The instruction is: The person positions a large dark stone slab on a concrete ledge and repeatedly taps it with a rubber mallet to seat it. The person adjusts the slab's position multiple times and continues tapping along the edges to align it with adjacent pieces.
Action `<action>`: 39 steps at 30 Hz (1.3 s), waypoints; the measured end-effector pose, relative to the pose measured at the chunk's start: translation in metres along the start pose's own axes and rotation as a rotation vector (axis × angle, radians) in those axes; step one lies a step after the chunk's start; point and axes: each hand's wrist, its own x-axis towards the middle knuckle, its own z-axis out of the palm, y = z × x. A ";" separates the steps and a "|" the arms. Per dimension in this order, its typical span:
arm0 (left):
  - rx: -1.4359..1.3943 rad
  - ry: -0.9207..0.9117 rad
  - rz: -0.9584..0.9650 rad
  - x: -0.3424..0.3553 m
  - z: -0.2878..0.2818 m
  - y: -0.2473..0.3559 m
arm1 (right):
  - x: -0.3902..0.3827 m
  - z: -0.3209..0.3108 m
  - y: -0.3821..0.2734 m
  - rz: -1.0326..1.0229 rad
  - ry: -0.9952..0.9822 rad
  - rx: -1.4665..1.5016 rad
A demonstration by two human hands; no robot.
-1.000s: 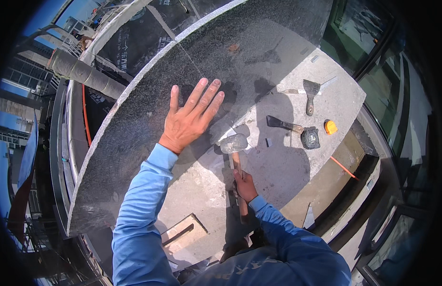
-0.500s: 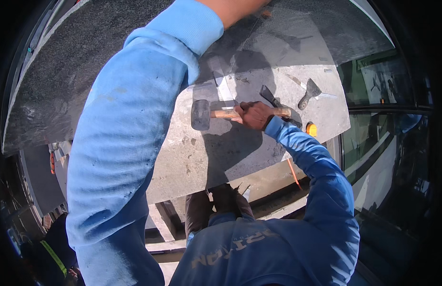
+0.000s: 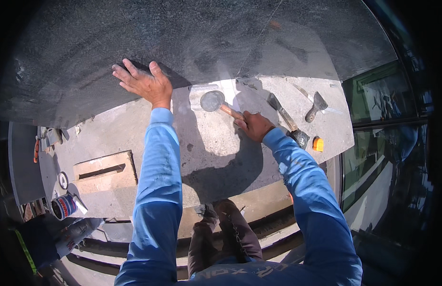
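Observation:
A large dark stone slab (image 3: pixel 202 43) spans the far side, with a thin pale line across it. My left hand (image 3: pixel 145 85) lies on its face near the lower edge, fingers spread. In my right hand (image 3: pixel 255 126) is the wooden handle of a rubber mallet (image 3: pixel 212 101); its round grey head is close to the slab's lower edge, above a pale grey stone slab (image 3: pixel 216 143). Right of that hand lie a dark scraper with a wooden handle (image 3: pixel 282 112) and a putty knife (image 3: pixel 316 107).
An orange-yellow tape measure (image 3: pixel 318 144) sits beside a black lump (image 3: pixel 301 138). At left are a slotted cardboard-coloured piece (image 3: pixel 105 171), a tape roll (image 3: pixel 63 180) and a blue-and-red can (image 3: pixel 64 207). Dark glass panels (image 3: pixel 380 95) stand along the right; another person's dark clothing (image 3: pixel 45 240) shows lower left.
My left arm, stretched far forward before, has drawn back, and that hand now rests on the dark slab. The mallet's head has tipped up and moved slightly right and away from me.

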 end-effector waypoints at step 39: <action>-0.064 0.465 0.269 -0.035 0.074 -0.086 | 0.042 -0.076 0.007 -1.051 0.009 -0.649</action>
